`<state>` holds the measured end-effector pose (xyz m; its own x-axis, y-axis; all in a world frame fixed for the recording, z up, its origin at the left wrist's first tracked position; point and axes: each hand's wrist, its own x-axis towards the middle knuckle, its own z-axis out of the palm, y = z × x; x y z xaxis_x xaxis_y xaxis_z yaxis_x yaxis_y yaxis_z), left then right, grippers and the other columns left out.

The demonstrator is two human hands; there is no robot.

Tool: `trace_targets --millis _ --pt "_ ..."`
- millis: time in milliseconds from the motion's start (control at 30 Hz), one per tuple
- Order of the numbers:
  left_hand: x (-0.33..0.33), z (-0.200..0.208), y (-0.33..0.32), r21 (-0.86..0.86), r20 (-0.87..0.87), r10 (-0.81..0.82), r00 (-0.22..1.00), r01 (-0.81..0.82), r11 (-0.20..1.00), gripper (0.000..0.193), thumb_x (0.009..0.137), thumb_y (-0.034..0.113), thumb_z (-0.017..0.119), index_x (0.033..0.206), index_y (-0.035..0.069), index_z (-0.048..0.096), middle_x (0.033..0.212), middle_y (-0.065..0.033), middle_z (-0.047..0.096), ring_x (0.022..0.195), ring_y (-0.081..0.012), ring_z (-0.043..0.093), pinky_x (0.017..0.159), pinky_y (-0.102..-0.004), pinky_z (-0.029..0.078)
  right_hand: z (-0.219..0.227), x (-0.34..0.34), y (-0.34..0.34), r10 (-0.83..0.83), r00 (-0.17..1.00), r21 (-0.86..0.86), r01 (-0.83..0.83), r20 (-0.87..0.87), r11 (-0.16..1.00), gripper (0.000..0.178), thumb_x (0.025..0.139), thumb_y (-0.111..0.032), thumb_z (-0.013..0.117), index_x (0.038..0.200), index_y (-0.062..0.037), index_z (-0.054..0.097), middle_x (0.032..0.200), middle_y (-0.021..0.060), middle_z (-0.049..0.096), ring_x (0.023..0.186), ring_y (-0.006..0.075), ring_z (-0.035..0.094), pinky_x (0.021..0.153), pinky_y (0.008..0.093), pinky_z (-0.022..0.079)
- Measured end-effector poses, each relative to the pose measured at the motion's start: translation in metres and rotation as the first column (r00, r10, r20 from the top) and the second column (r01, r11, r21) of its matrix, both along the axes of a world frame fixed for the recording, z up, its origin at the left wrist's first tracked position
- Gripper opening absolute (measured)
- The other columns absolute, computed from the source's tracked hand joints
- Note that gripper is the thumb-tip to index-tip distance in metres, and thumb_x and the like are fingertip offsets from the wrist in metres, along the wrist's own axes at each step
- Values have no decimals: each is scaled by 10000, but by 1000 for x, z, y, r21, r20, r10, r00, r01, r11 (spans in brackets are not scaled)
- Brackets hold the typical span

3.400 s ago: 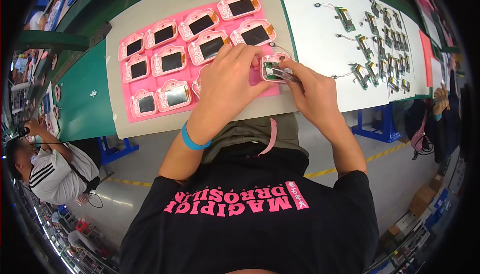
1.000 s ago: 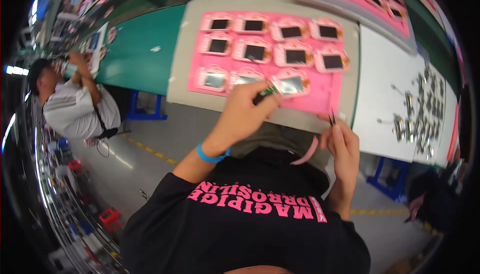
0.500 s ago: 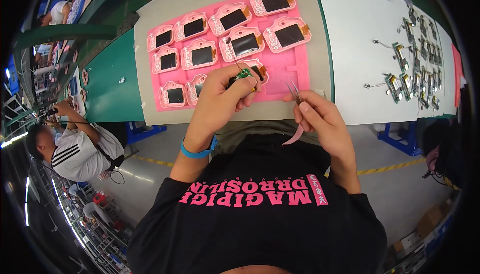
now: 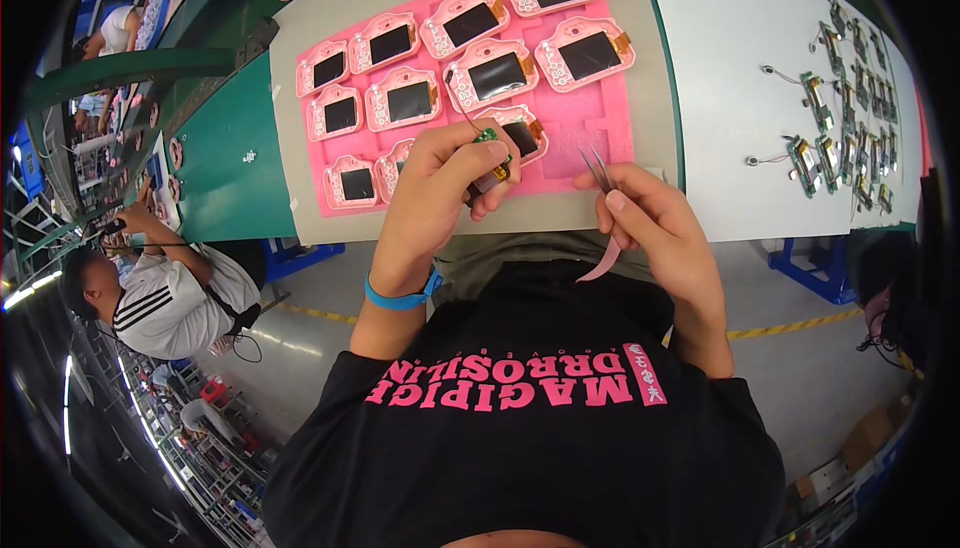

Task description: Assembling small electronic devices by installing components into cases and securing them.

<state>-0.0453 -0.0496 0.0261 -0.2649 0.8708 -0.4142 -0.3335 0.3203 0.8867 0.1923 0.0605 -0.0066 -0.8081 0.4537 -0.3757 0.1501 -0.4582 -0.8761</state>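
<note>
My left hand, closed with the thumb on top, grips a small green circuit board above the near edge of the pink mat. Below the thumb, a dark part with a yellow patch shows on the board; the rest is hidden by the fingers. A thin wire rises from it. To the right, my right hand pinches metal tweezers, tips pointing up and apart from the board. A curved pink strip shows under that hand. Just beyond my left hand lies a pink shell with a dark screen, partly covered.
Several more pink shells with screens lie in rows on the mat. On the white table at right are several circuit boards with wires. A person in a white shirt sits at left. My left wrist wears a blue band.
The board in my left hand has turned, so less of its green face and more of the dark, yellow-patched part shows. The whole view has shifted slightly. The tweezers stay in my right hand.
</note>
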Motion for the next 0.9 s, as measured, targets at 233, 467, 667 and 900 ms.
trace_targets --millis 233,467,667,900 --pt "3 -1 -1 32 31 20 999 -21 999 209 1014 102 559 884 6 691 654 -38 584 545 -88 483 493 -219 377 -1 0 0 6 1000 10 -6 -5 1000 328 1114 -88 516 1370 53 663 869 36 616 690 76 454 615 193 368" --pt "1 -2 -2 8 -5 -13 1000 13 1000 208 958 104 514 932 -39 663 728 -95 604 550 -122 473 509 -239 381 -2 0 0 -7 1000 1 7 -2 1000 320 1111 -104 526 1352 44 675 859 30 613 691 78 458 617 195 370" --pt "2 -3 -3 -13 -23 -13 1000 12 1000 209 961 96 507 935 -36 667 727 -91 602 555 -121 475 509 -238 380 -3 0 1 -9 1000 -14 9 -6 1000 297 1107 -118 543 1317 26 695 834 10 605 697 85 469 617 207 378" --pt "3 -1 -4 -34 -66 -10 998 8 999 190 981 126 572 949 -26 681 760 -95 661 584 -123 520 532 -227 403 -3 1 -1 -20 1000 -2 20 2 1000 306 1122 -105 498 1326 35 678 873 38 637 678 67 475 613 194 388"
